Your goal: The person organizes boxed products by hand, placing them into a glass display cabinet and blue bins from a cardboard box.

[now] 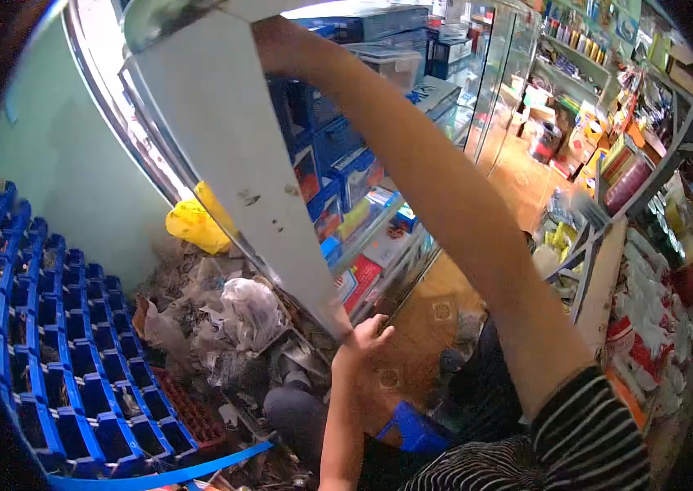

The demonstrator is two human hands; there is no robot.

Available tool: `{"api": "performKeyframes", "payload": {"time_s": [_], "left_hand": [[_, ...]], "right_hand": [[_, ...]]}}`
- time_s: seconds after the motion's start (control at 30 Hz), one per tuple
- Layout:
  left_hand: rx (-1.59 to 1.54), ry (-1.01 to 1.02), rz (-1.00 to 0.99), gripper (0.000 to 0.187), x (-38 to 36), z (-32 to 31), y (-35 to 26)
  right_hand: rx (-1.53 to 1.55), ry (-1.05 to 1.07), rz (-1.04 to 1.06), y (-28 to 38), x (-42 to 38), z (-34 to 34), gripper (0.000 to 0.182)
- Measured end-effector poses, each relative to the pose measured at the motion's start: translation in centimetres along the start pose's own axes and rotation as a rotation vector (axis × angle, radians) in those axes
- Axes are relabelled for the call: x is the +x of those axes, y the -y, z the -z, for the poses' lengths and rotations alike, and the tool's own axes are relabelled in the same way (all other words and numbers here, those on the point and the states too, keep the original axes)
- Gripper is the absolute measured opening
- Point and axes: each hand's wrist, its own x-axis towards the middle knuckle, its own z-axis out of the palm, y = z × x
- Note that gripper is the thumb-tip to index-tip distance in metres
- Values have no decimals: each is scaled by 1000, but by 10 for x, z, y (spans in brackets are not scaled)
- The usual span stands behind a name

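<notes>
A tall white panel (228, 139), the flat side of a glass-fronted display cabinet, slants through the middle of the head view. At its lower end is my left hand (365, 334), touching the corner, with some fingers stretched out and apart. My right arm reaches up across the view in a striped sleeve. Near the panel's upper edge, my right hand (274, 42) is mostly hidden, and its fingers do not show. Blue boxes (338, 135) and a red-and-white box (359, 278) stand on the cabinet's shelves.
Blue bins (76, 360) line the left wall. Crumpled plastic bags (252, 315) and a yellow bag (199, 222) lie beside the panel. Tiled floor (420, 327) shows below the shelves. A grey metal frame (588, 262) and packaged goods (649, 327) crowd the right.
</notes>
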Motion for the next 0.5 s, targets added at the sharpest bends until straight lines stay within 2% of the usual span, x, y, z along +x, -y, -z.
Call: {"api": "performKeyframes", "payload": {"time_s": [0.03, 0.07, 0.1, 0.17, 0.27, 0.3, 0.47, 0.5], "left_hand": [[28, 45, 30, 46, 1, 2, -3], [55, 85, 60, 49, 2, 4, -4], [104, 106, 54, 49, 7, -2, 11], [55, 68, -14, 47, 7, -6, 24], [37, 53, -19, 48, 4, -1, 20], [51, 46, -22, 48, 4, -4, 27], [67, 46, -59, 48, 2, -6, 30], [86, 56, -54, 48, 5, -6, 30]], "right_hand": [[7, -76, -184, 36, -32, 23, 34], [-115, -180, -330, 63, -58, 45, 32], [-125, -374, -341, 73, -86, 59, 28], [-138, -430, -528, 78, -124, 86, 54], [-589, -374, -304, 44, -152, 92, 67], [-674, -292, -280, 30, -157, 95, 88], [-206, -381, -647, 10, -167, 100, 87], [-249, -428, -635, 17, -168, 104, 87]]}}
